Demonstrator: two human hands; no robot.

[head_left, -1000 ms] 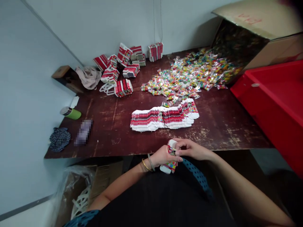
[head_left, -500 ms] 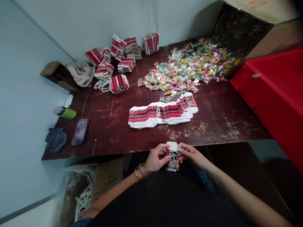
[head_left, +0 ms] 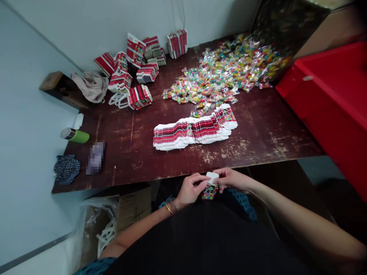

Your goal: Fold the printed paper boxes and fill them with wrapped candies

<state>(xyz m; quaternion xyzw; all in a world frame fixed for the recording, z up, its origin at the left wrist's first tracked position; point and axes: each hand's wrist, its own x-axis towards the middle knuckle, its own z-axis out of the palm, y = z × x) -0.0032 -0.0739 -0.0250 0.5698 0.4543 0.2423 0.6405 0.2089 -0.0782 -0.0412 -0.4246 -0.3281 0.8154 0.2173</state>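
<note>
Head view: left hand (head_left: 190, 190) and right hand (head_left: 233, 179) both pinch a small red printed cardboard box (head_left: 210, 187) at 6 o'clock, just off the worn dark wooden table (head_left: 258, 141). Fanned row of flat red-and-white cartons (head_left: 195, 131) lies centre; wrapped colourful sweets (head_left: 223, 74) at 1 o'clock; pale wall (head_left: 86, 23) behind.

Dark, scuffed wooden counter (head_left: 258, 141). Across its middle, a fanned row of flat red-and-white cartons (head_left: 195, 131); behind, a heap of bright wrapped sweets (head_left: 226, 74). At back left, bundled carton stacks (head_left: 137, 72) and a beige cloth (head_left: 90, 86). Along the left edge, a green bottle (head_left: 75, 135) lying down, a dark patterned cloth (head_left: 67, 168).
</note>
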